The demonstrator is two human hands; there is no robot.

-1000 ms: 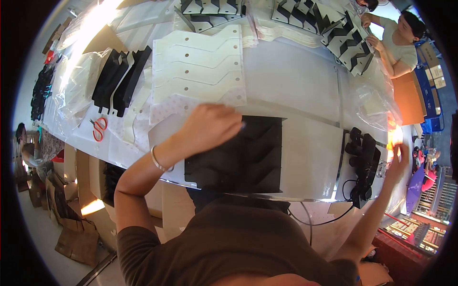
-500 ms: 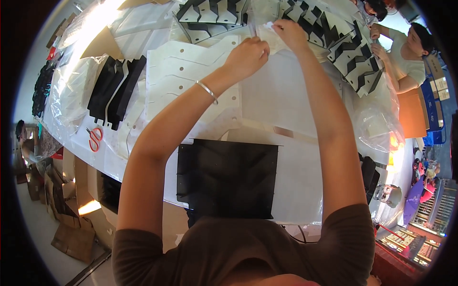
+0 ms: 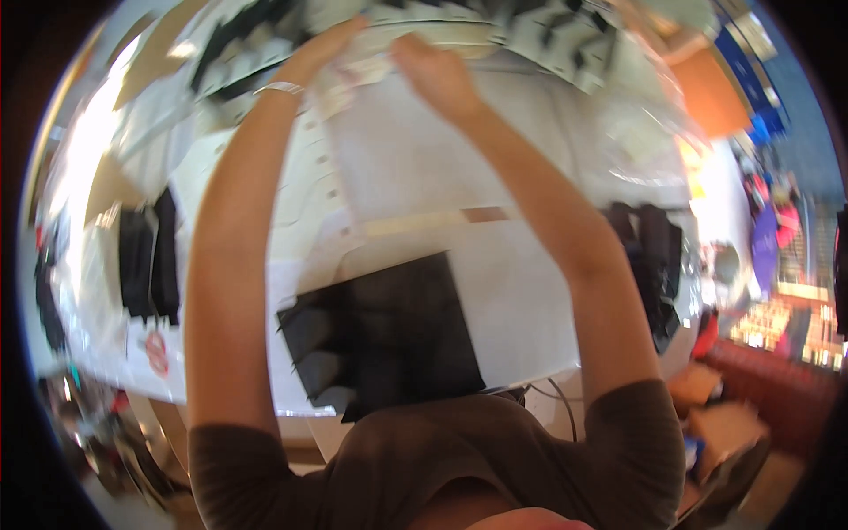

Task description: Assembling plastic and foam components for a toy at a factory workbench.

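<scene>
Both arms reach out to the far side of the white-covered table [image 3: 521, 291], and motion smears the picture. My left hand [image 3: 331, 49], with a silver bangle at its wrist, is beside the far row of black-and-white zigzag pieces [image 3: 256, 53]. Its fingers are too blurred to read. My right hand [image 3: 433, 75] hovers over the pale sheets just to the right, its fingers also smeared. Whether either hand holds anything cannot be made out. Close to my body lies a flat black sheet [image 3: 380, 327], turned at an angle, with small tabs along its left edge.
Black folded pieces [image 3: 146, 261] stand at the left, with red-handled scissors [image 3: 157, 353] nearer me. More dark pieces [image 3: 649, 265] are at the right edge. Clear plastic [image 3: 645, 132] and an orange-brown box [image 3: 707, 93] are at the far right. A cable [image 3: 565, 406] hangs by the front edge.
The view has swung, so the table appears shifted and turned. Both hands now show farther left in the picture. The black sheet appears rotated. The co-worker at the right is no longer clearly seen.
</scene>
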